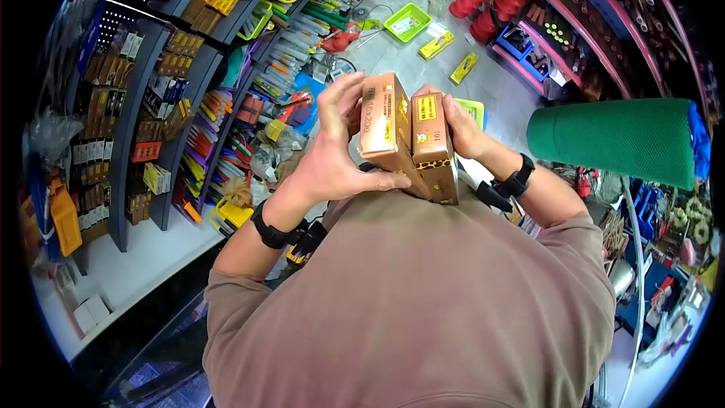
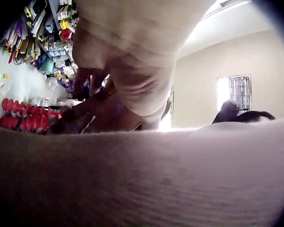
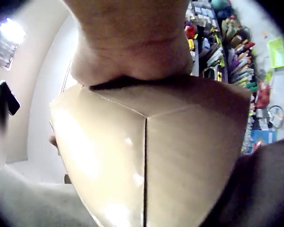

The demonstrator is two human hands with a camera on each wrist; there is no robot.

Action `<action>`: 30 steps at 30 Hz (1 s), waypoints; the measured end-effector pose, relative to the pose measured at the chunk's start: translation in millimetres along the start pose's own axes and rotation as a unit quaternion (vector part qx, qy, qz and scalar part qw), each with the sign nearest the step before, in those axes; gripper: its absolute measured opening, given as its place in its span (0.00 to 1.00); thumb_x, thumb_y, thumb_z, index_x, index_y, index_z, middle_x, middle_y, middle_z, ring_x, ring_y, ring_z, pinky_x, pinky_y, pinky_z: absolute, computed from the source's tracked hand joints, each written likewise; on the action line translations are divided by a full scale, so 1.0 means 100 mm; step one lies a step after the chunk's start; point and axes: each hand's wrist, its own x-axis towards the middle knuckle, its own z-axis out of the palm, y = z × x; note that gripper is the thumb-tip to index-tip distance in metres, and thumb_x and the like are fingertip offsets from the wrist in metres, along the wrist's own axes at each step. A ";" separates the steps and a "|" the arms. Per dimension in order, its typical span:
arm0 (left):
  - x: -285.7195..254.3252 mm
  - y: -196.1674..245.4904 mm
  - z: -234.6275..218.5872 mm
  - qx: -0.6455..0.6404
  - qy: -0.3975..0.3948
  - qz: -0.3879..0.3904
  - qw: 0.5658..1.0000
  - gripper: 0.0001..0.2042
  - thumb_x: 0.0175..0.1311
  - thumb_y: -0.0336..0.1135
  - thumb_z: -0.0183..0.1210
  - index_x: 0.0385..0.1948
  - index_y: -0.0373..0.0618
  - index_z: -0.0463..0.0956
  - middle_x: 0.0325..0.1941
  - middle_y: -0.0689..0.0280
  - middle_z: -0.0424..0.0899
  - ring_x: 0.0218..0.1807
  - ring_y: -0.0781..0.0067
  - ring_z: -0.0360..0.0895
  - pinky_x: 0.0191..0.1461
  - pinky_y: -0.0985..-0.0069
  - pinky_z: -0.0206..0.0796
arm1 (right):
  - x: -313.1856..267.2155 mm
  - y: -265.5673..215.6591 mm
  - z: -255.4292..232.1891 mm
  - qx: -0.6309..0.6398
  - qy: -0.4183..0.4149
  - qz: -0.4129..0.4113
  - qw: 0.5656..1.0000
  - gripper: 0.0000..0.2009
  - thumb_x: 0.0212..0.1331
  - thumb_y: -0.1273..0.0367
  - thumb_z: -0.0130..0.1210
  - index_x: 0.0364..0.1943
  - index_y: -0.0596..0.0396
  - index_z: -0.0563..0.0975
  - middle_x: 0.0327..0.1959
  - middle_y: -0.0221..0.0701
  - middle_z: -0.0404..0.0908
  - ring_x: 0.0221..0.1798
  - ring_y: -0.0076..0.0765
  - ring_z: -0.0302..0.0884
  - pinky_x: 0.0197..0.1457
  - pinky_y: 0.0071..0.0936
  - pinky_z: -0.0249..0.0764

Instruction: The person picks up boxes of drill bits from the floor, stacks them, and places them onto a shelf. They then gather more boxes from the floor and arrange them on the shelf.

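Two brown printed cardboard boxes stand side by side, close to the chest. The left box (image 1: 380, 122) carries "16x200" on one face. Yellow labels and a leopard-print band mark the right box (image 1: 434, 130). My left hand (image 1: 332, 140) grips the left box, its thumb along the near lower edge and its fingers at the far left side. On the right box, my right hand (image 1: 462, 127) holds the outer side. The right wrist view shows a box's plain cardboard face (image 3: 180, 137) with a dark seam below the hand. In the left wrist view the palm (image 2: 128, 61) hides most of the boxes.
Shelves (image 1: 162, 106) with small boxes and tools line the left side. Two yellow packs (image 1: 464, 68) and a green basket (image 1: 408, 23) lie on the floor ahead. A green mesh roll (image 1: 612, 140) juts in at the right, below red spiral augers (image 1: 498, 0).
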 end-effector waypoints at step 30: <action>-0.09 -0.10 -0.54 -0.064 0.246 -0.154 0.955 0.50 0.47 0.68 0.71 0.68 0.48 0.62 0.56 0.66 0.75 0.57 0.76 0.72 0.55 0.76 0.70 | 0.57 -0.24 -0.02 0.279 -0.177 0.138 0.934 0.44 0.56 0.54 0.64 0.73 0.60 0.57 0.69 0.41 0.67 0.69 0.41 0.68 0.71 0.41 0.66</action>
